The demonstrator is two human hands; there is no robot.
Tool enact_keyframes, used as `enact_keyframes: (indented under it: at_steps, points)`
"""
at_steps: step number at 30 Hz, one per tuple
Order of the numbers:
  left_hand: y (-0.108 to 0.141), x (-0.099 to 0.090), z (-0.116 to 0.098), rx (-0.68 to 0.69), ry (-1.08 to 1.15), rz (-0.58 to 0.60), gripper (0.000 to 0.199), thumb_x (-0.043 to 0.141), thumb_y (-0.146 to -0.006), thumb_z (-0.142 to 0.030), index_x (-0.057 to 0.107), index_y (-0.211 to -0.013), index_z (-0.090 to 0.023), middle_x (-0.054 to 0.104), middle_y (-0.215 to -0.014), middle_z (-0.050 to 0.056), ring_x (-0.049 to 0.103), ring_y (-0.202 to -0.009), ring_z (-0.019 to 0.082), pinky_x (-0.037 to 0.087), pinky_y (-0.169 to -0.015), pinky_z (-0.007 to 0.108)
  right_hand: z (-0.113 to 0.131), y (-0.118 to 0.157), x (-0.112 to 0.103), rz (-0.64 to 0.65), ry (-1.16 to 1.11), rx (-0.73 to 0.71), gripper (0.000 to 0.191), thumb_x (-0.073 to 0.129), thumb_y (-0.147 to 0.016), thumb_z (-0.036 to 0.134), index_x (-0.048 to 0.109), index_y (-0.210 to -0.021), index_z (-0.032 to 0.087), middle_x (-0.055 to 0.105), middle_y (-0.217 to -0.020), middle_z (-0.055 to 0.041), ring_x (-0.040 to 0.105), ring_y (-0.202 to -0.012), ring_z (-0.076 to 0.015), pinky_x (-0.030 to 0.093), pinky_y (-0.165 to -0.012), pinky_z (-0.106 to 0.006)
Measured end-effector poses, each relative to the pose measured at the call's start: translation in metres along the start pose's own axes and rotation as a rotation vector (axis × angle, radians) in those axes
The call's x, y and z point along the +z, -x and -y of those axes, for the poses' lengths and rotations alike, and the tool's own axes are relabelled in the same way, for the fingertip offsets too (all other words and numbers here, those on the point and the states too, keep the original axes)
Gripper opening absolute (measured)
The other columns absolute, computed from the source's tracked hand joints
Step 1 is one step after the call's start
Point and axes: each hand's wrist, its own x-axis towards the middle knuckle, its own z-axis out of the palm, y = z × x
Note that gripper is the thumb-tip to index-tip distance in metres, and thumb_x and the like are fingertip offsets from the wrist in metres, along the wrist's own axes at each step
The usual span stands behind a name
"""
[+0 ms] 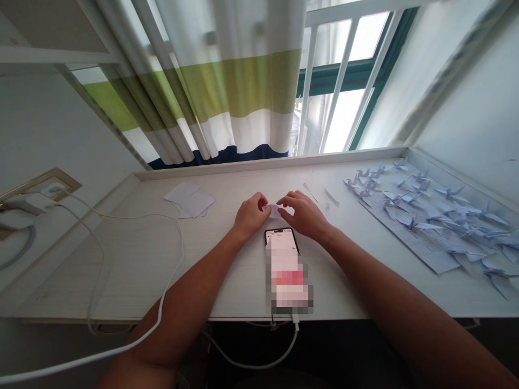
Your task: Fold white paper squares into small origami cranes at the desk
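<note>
A small piece of white paper [274, 211] lies between my two hands, just beyond the phone on the white desk. My left hand [252, 216] has its thumb and fingers closed on the paper's left edge. At the paper's right side, my right hand [303, 214] is curved with thumb and index finger apart, the fingertips close to or touching the paper. The phone [286, 270] lies face up between my forearms, its screen partly blurred. Whether the paper is folded is too small to tell.
Loose white sheets [190, 200] lie left of my hands, and thin paper strips [331, 197] lie to the right. Several folded paper cranes [413, 222] cover a printed sheet [436, 261] at the right. A white cable [182, 243] crosses my left forearm.
</note>
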Motion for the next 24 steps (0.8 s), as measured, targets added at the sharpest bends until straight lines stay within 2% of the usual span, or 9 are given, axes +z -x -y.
enact_keyframes:
  at_steps: [2, 5, 10, 17, 24]
  points:
    - [0.0, 0.0, 0.0, -0.004, -0.006, 0.012, 0.01, 0.066, -0.077, -0.023, 0.057, -0.081, -0.022, 0.069, -0.081, 0.0, 0.062, -0.071, 0.016, 0.048, -0.067, 0.028, 0.002, 0.002, -0.005, 0.083, 0.094, -0.142, 0.02, 0.056, -0.097, 0.026, 0.073, -0.105, 0.019, 0.073, -0.105, -0.0097, 0.061, -0.101, -0.0264, 0.045, -0.086, -0.039]
    - [-0.001, 0.0, 0.002, 0.001, -0.002, 0.022, 0.011, 0.066, -0.077, -0.022, 0.056, -0.081, -0.023, 0.067, -0.079, -0.001, 0.06, -0.069, 0.015, 0.047, -0.066, 0.028, 0.005, 0.004, -0.007, 0.192, 0.195, -0.238, 0.024, 0.053, -0.099, 0.024, 0.074, -0.109, 0.018, 0.074, -0.11, -0.01, 0.058, -0.108, -0.0282, 0.042, -0.089, -0.041]
    - [-0.002, 0.0, 0.006, 0.124, 0.057, 0.054, 0.004, 0.06, -0.081, -0.018, 0.061, -0.083, -0.022, 0.069, -0.087, 0.001, 0.063, -0.082, 0.017, 0.05, -0.076, 0.029, 0.001, 0.005, -0.005, 0.241, 0.222, -0.223, 0.025, 0.051, -0.1, 0.024, 0.074, -0.107, 0.019, 0.075, -0.11, -0.0101, 0.058, -0.109, -0.029, 0.039, -0.091, -0.041]
    - [-0.003, -0.008, 0.011, 0.291, 0.017, 0.279, 0.03, 0.047, -0.088, -0.013, 0.075, -0.084, -0.024, 0.07, -0.106, 0.005, 0.059, -0.111, 0.022, 0.045, -0.105, 0.039, -0.008, 0.003, -0.006, 0.264, 0.124, -0.185, 0.026, 0.049, -0.1, 0.019, 0.075, -0.103, 0.022, 0.076, -0.111, -0.0069, 0.058, -0.106, -0.0266, 0.039, -0.085, -0.038]
    - [-0.002, -0.018, 0.013, 0.377, -0.113, 0.339, 0.016, 0.062, -0.091, -0.035, 0.077, -0.092, -0.028, 0.063, -0.125, 0.006, 0.048, -0.126, 0.027, 0.036, -0.115, 0.046, -0.012, 0.002, -0.006, 0.262, 0.068, -0.168, 0.026, 0.05, -0.101, 0.022, 0.076, -0.1, 0.022, 0.076, -0.111, -0.007, 0.058, -0.106, -0.0262, 0.039, -0.088, -0.039]
